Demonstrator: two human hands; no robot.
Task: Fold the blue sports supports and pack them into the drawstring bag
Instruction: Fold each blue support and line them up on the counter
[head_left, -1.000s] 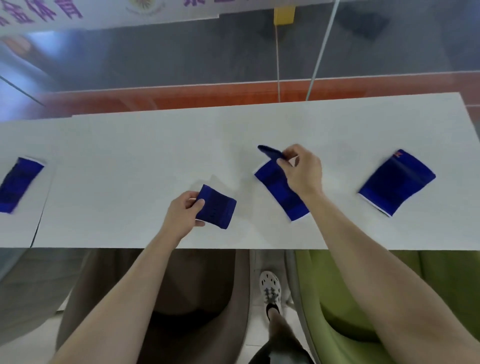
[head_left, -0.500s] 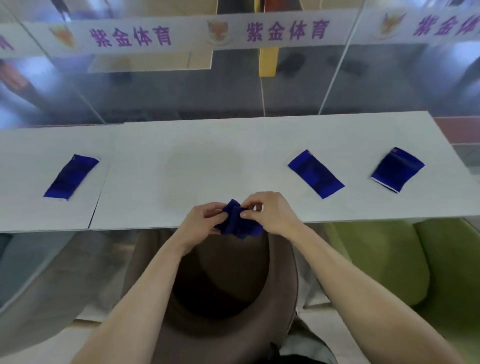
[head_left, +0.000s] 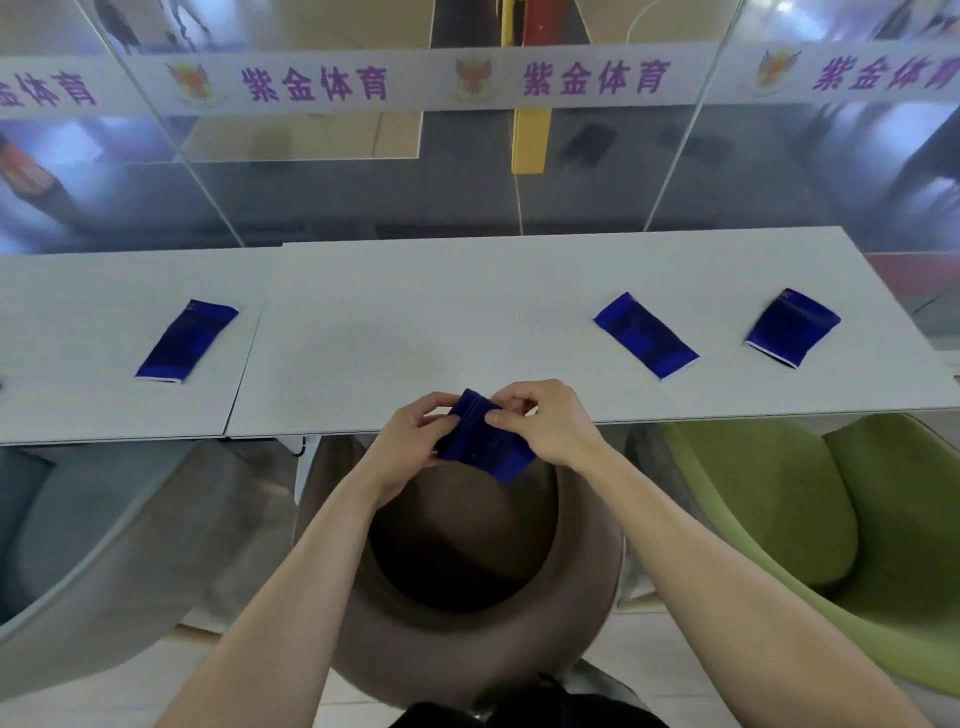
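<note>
Pinching one folded blue support (head_left: 485, 441) between them, both hands (head_left: 410, 441) (head_left: 545, 423) hover at the table (head_left: 467, 322) edge, no drawstring bag visible.

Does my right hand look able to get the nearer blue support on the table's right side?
Probably, once it lets go: the right hand pinches the held support, but only bare table lies toward the nearer support.

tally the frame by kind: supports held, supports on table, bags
Held support, in left hand and right hand: 1
Supports flat on table: 3 (far-left support, mid-right support, far-right support)
Drawstring bags in view: 0
Total: 4 supports
</note>
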